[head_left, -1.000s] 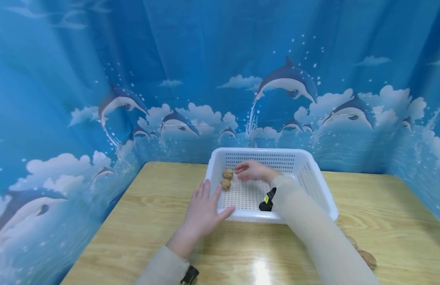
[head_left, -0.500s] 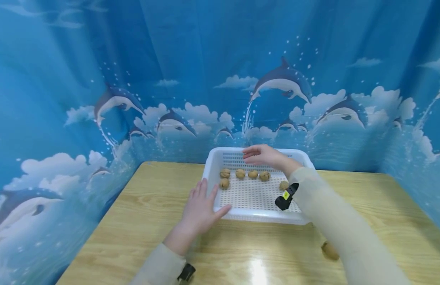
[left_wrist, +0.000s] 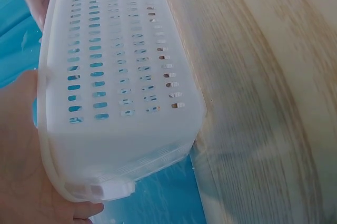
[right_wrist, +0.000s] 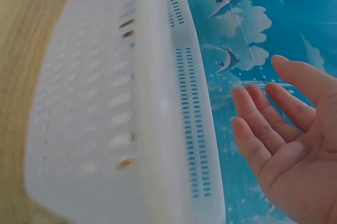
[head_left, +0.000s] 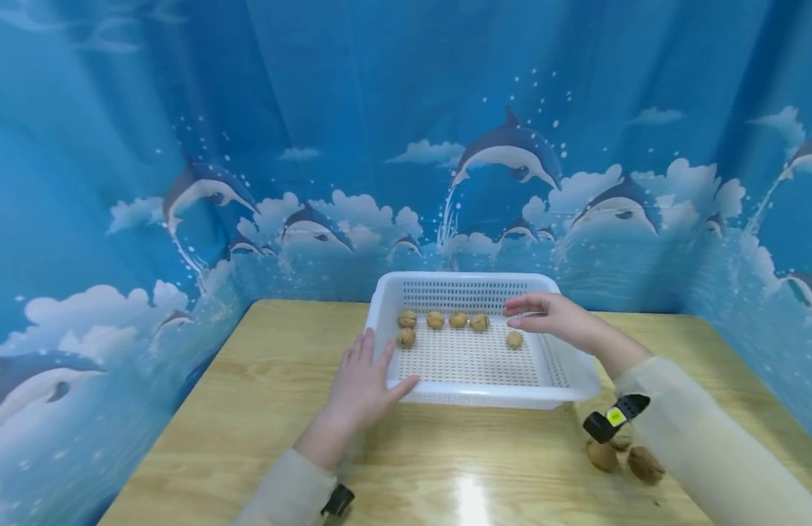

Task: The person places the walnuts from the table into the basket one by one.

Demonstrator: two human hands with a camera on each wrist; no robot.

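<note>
A white perforated plastic basket (head_left: 474, 394) stands on the table with several walnuts (head_left: 457, 320) in it. Most of these line up near its back wall at the left, and a single walnut (head_left: 514, 340) lies apart toward the right. My left hand (head_left: 361, 383) rests on the basket's left front corner, fingers spread over the rim; in the left wrist view the same hand (left_wrist: 18, 150) touches that rim. Above the basket's right side hovers my right hand (head_left: 560, 320), holding nothing; its fingers are loosely bent and its palm bare in the right wrist view (right_wrist: 295, 150).
On the table right of the basket, below my right wrist, lie a few more walnuts (head_left: 644, 465), partly hidden by the wrist camera (head_left: 606, 424). The wooden table (head_left: 294, 351) ends at a blue dolphin-print curtain (head_left: 366, 109) behind and at the sides.
My right hand has lifted from inside the basket and moved right, uncovering the walnuts in the row and the lone one. The left hand stays at the corner. The view has shifted slightly.
</note>
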